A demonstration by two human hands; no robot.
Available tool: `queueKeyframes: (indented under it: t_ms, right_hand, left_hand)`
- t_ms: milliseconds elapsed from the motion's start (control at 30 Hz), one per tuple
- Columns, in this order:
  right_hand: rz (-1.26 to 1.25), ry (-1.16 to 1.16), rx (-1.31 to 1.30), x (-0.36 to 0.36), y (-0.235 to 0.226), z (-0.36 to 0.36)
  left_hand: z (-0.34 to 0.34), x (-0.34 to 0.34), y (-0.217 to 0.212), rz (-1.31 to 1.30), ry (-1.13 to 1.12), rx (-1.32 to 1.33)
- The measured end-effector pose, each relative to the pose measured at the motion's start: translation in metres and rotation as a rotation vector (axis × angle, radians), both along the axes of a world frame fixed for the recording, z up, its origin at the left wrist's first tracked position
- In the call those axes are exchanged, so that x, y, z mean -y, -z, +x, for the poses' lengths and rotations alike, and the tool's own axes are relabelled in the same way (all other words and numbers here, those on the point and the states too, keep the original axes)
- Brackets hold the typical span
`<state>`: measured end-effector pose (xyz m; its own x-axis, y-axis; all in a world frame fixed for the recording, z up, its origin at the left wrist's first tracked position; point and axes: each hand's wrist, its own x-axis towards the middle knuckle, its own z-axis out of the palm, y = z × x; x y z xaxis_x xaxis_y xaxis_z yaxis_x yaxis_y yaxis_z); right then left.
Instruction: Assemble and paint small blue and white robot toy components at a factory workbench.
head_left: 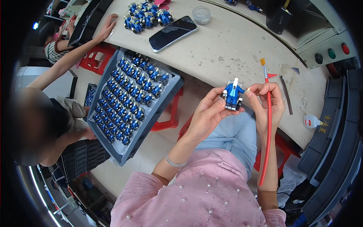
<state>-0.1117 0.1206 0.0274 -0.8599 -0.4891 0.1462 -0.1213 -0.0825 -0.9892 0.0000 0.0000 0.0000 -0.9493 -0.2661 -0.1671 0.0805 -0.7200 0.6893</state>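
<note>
At 2 o'clock from the centre of the view, a small blue-suited figure is held upright in front of the lap, just off the edge of the table. Work on this unit appears to be in progress: it is in both hands and not set down. At 9 to 10 o'clock, a grey tray carries many rows of similar figures; at 11 o'clock, a loose cluster of similar figures lies on the table. Which group is finished and which is left cannot be determined. Grip, left hand: thumb and fingers are closed about the lower part of the figure, supporting it from its 8 o'clock side. Grip, right hand: thumb and forefinger are pressed together at the figure's 3 o'clock side, by its outstretched arm; whether they pinch the arm's tip or a small separate part cannot be determined. The same hand retains a red-handled brush, bristles toward 12 o'clock and clear of the figure.
</note>
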Motion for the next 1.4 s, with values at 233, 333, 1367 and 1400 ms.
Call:
queueKeyframes:
  t_ms: [233,333,1367,1400]
  right_hand:
    - [0.007,-0.077,-0.074,0.015,0.000,0.017]
    - [0.008,-0.155,-0.101,0.029,0.004,0.033]
    - [0.213,-0.214,-0.228,-0.019,0.007,-0.018]
    - [0.217,-0.215,-0.242,-0.022,0.006,-0.018]
  left_hand:
    - [0.016,0.006,-0.007,-0.103,-0.125,0.039]
    - [0.026,0.006,-0.009,-0.655,-0.288,0.126]
    - [0.474,0.197,0.123,-1.637,-0.460,1.635]
    - [0.474,0.198,0.125,-1.638,-0.470,1.621]
